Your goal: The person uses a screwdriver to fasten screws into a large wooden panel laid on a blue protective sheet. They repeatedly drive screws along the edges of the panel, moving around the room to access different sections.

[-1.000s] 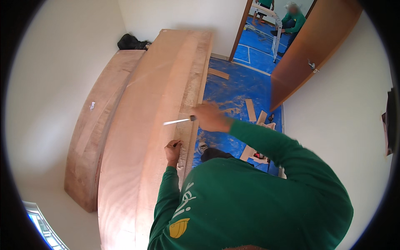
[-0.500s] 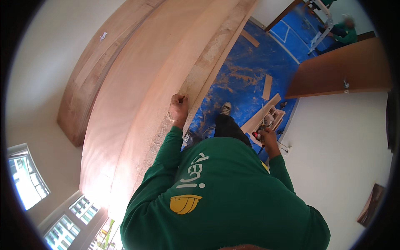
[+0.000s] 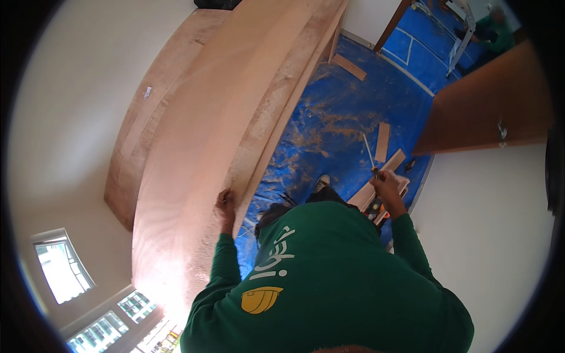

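My right hand (image 3: 387, 189) is closed round the handle of a screwdriver (image 3: 369, 152), whose long thin metal shaft points away from me. It is above a wooden toolbox (image 3: 404, 185) on the floor, partly hidden by my hand and forearm, with tools in it. My left hand (image 3: 225, 205) rests at the near part of a large pale wooden panel (image 3: 194, 135), close to its right edge. Its fingers are curled together; a small dark spot shows between them, and whatever they hold cannot be made out. Sawdust and shavings coat the panel's edge strip.
A blue floor sheet (image 3: 335, 112) is strewn with sawdust. Wood offcuts (image 3: 382, 142) lie on it. To the right stands a brown door (image 3: 482, 109) with a handle. A person (image 3: 497, 35) in green sits beside a ladder (image 3: 463, 41) at the far right.
My right hand has come up from the toolbox with the screwdriver, its shaft now in plain view. My left hand has moved nearer to me along the panel. The view has shifted.
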The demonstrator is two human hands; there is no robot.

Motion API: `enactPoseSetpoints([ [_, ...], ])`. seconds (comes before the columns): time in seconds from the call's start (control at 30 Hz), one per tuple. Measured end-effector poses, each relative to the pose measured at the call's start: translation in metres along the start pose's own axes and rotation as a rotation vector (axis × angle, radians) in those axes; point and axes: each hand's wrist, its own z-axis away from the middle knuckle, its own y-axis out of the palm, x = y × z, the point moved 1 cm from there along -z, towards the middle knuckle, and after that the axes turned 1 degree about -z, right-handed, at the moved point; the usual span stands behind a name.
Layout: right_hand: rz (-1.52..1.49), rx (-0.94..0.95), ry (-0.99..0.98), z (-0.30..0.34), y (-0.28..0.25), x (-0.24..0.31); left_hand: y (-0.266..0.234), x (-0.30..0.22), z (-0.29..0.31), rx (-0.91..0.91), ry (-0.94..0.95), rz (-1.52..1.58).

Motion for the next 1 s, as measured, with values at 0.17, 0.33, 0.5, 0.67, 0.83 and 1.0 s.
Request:
enactPoseSetpoints([
  [0.17,0.154,-0.024,0.000,-0.059,-0.067,0.020,0.008,-0.012,0.003,-0.221,-0.274,0.354],
  [0.33,0.002,0.013,0.006,-0.109,-0.079,0.061,0.042,-0.031,0.006,-0.622,-0.334,0.224],
  [0.5,-0.136,0.107,0.080,-0.162,-0.035,0.101,0.028,-0.003,-0.010,-0.902,-0.597,0.443],
  [0.67,-0.113,0.243,0.087,-0.206,0.001,0.152,0.032,-0.024,-0.050,-1.186,-0.450,0.417],
  [0.83,-0.067,0.289,0.153,-0.238,-0.013,0.210,0.137,-0.097,-0.191,-0.953,-0.294,0.811],
  [1.0,0.085,0.244,0.063,-0.299,-0.027,0.275,0.304,-0.236,-0.357,-0.370,-0.379,1.002],
])
